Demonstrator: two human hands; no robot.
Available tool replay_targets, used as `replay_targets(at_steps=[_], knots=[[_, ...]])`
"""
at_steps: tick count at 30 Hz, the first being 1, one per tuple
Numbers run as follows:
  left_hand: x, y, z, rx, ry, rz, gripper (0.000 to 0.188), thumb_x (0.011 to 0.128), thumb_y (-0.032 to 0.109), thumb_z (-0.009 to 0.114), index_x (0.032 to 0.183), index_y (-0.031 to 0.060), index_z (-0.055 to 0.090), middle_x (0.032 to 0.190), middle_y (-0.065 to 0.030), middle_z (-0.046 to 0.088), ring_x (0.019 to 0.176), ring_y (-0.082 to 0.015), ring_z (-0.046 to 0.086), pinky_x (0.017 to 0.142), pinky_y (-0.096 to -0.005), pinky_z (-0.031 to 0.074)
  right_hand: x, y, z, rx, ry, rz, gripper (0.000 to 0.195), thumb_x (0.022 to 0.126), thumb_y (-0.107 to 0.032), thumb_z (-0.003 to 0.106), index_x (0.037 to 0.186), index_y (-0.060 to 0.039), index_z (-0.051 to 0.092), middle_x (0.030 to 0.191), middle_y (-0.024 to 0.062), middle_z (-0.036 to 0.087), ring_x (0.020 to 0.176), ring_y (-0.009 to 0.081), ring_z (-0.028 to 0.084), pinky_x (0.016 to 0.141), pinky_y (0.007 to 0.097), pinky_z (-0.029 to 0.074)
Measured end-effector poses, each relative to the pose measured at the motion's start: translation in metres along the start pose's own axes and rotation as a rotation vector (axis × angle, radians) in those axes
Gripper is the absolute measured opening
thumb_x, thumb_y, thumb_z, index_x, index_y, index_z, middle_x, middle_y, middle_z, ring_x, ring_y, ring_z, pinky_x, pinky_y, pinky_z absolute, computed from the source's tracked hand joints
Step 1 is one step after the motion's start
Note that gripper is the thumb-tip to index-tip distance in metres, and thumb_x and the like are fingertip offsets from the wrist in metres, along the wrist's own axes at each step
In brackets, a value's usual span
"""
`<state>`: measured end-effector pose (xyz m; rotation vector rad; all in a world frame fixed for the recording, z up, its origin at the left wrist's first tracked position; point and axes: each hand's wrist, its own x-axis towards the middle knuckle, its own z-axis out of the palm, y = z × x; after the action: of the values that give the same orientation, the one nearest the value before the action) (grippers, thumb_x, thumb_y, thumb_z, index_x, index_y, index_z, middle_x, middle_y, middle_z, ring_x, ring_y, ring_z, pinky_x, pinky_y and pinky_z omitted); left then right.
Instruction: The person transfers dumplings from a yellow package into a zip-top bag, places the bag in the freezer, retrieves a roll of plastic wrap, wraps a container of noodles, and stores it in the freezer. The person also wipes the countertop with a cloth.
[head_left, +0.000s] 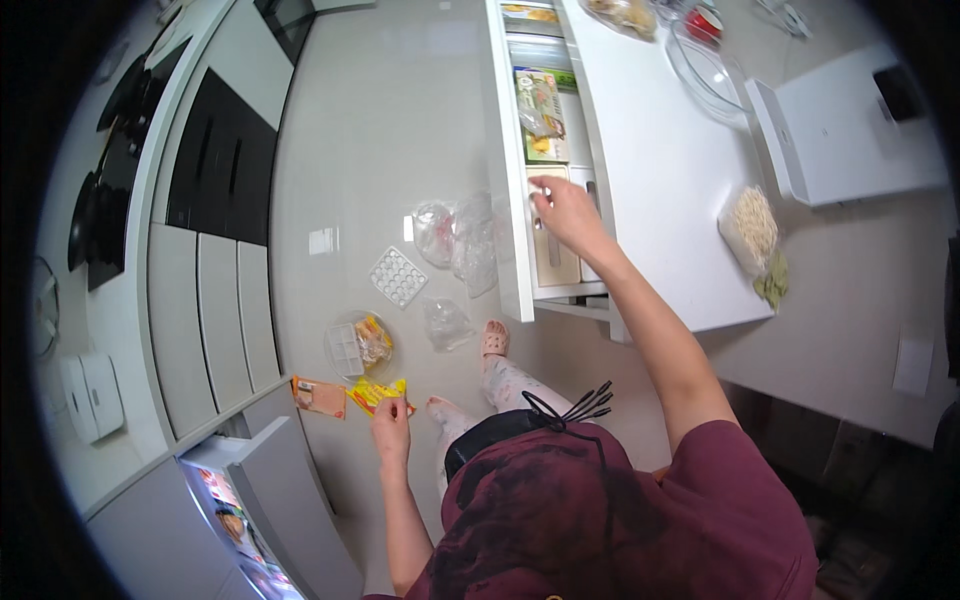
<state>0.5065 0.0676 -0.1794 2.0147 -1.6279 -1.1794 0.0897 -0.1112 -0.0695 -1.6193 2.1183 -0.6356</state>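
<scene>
My right hand (566, 212) reaches over the pulled-out white drawer (516, 247), fingers curled beside its front panel. Whether it grips anything is unclear. Under it lies a beige flat box (556, 259) with a dark handle-like strip. Farther along the drawer are a green printed carton (541, 112) and a clear plastic bag (534, 120). My left hand (391, 426) is low on the left, its fingers bunched against a yellow printed packet (375, 394). I cannot tell if they pinch it. An orange flat packet (320, 397) lies on the floor just left of it.
On the floor are a round clear container (389, 319), a white moulded tray (399, 277) and crumpled plastic bags (472, 240). A fridge drawer (289, 499) stands open at lower left. The white counter (660, 187) bears a bag of pale noodle-like food (750, 229) and a glass bowl (701, 71).
</scene>
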Motion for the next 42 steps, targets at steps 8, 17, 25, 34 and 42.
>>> replay_targets(at_steps=[8, 17, 25, 34, 42], knots=[[0.0, 0.039, 0.023, -0.233, -0.058, -0.082, 0.017, 0.092, 0.014, 0.06, 0.099, 0.0001, 0.067, 0.087, -0.0121, 0.069, 0.078, -0.02, 0.066, 0.072, -0.0313, 0.051, 0.143, 0.054, 0.046, -0.554, 0.239, -0.042, 0.007, 0.079, -0.003, 0.058, 0.082, -0.001, 0.064, 0.095, 0.0169, 0.062, 0.083, 0.0339, 0.066, 0.069, 0.0421, 0.055], [0.125, 0.284, 0.035, -0.24, -0.089, 0.845, 0.014, 0.083, 0.004, 0.064, 0.097, 0.0023, 0.066, 0.094, -0.0114, 0.066, 0.089, -0.0288, 0.063, 0.076, -0.0338, 0.051, 0.175, 0.061, 0.022, -0.142, 0.257, 0.265, 0.02, 0.074, -0.023, 0.073, 0.078, -0.0039, 0.067, 0.087, 0.0156, 0.068, 0.079, 0.0319, 0.067, 0.071, 0.0424, 0.053], [0.206, 0.406, 0.132, 1.064, -0.206, 1.177, 0.041, 0.083, 0.01, 0.06, 0.123, -0.0015, 0.058, 0.132, -0.0216, 0.052, 0.128, -0.0371, 0.044, 0.107, -0.0445, 0.032, 0.185, 0.068, 0.002, -0.104, 0.254, 0.224, 0.028, 0.07, -0.022, 0.076, 0.087, -0.0035, 0.064, 0.077, 0.0153, 0.068, 0.075, 0.0335, 0.066, 0.07, 0.0401, 0.052], [0.259, 0.395, 0.192, 1.239, -0.238, 1.031, 0.053, 0.093, 0.023, 0.045, 0.142, 0.0039, 0.042, 0.148, -0.0161, 0.039, 0.138, -0.0372, 0.031, 0.113, -0.0501, 0.022, 0.167, 0.059, 0.012, -0.334, 0.042, 0.126, 0.016, 0.078, -0.012, 0.059, 0.087, -0.002, 0.068, 0.084, 0.0223, 0.068, 0.08, 0.0377, 0.067, 0.071, 0.046, 0.054], [0.264, 0.376, 0.206, 0.98, -0.155, 1.102, 0.044, 0.095, 0.027, 0.044, 0.137, 0.0127, 0.046, 0.138, -0.0072, 0.049, 0.129, -0.0254, 0.042, 0.107, -0.045, 0.031, 0.175, 0.065, 0.046, -0.701, 0.175, -0.055, 0.011, 0.068, -0.007, 0.067, 0.078, -0.0033, 0.07, 0.088, 0.015, 0.064, 0.079, 0.0289, 0.068, 0.065, 0.038, 0.057]])
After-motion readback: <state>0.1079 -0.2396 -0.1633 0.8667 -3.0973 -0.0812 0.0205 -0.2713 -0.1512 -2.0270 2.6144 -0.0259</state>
